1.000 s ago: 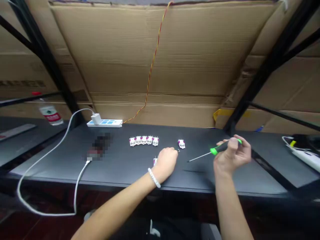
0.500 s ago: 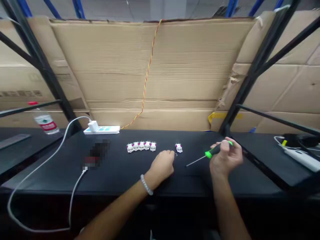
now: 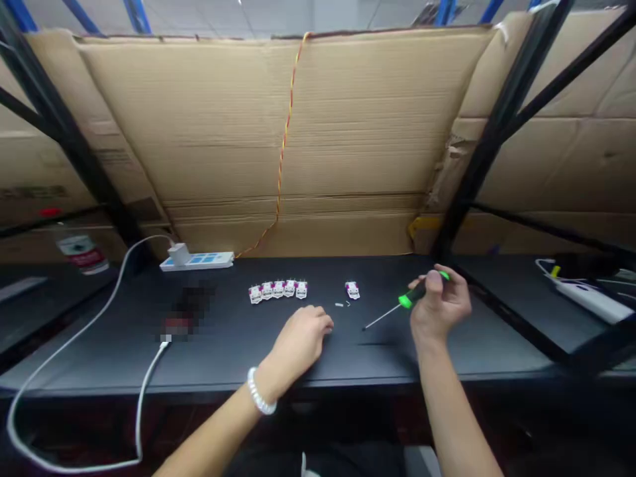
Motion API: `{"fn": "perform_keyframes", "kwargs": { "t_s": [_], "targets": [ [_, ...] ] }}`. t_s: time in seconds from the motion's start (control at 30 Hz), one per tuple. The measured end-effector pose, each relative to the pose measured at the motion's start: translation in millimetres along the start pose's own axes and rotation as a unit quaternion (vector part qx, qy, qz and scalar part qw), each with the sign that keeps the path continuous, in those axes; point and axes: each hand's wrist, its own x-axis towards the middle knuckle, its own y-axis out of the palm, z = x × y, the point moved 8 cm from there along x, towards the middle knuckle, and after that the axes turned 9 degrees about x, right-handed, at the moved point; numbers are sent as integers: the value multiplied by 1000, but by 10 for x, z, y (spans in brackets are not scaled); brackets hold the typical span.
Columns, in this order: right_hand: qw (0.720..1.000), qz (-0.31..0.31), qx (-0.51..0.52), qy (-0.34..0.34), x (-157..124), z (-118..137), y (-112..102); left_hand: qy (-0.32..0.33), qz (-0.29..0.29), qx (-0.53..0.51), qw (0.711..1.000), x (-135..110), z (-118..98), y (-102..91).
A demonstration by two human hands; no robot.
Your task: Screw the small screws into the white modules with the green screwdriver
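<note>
Holding green-handled precision screwdriver (image 3: 406, 301) in right hand (image 3: 440, 306), closed around handle; tool seems light, thin shaft stiff, best taken by handle. Left hand (image 3: 301, 341) rests empty on counter (image 3: 223, 361), white connectors (image 3: 278, 289) just ahead.

Long matte-black work table (image 3: 233, 361), w/ a white plastic pwr strip with blue switches (image 3: 197, 262) at its back edge and a white cube charger (image 3: 179, 253) plugged in on top. Thin white cable (image 3: 92, 313) runs from the charger across the left of the tabletop, loops off the front edge, comes back up to a pixelated, unreadable item (image 3: 187, 308). Right of that, five small white-and-magenta connector modules (image 3: 278, 290) sit close together in a row; a sixth white-and-magenta module (image 3: 352, 290) lies apart further right, tiny pale bits (image 3: 339, 305) just below it.
</note>
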Motion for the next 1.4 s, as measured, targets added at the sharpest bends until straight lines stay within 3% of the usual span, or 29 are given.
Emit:
{"fn": "perform_keyframes", "kwargs": {
  "t_s": [0.33, 0.63, 0.8, 0.97, 1.27, 1.4],
  "targets": [
    [1000, 10, -7, 12, 6, -62, -4, 41, 66, 40, 996, 278, -45, 200],
    [1000, 15, 2, 22, -11, -62, 15, 56, 80, 54, 994, 231, -40, 228],
    [1000, 23, 8, 19, -12, -51, 25, 123, 87, 141, 978, 214, -263, 190],
    [999, 23, 16, 22, -10, -49, 24, 179, 107, 162, 964, 229, -416, 205],
    [1000, 24, 11, 16, -9, -33, 22, 183, 97, 166, 964, 221, -419, 254],
    [1000, 25, -2, 13, -5, -33, 15, 179, 85, 130, 972, 186, -379, 177]
  ]
}}
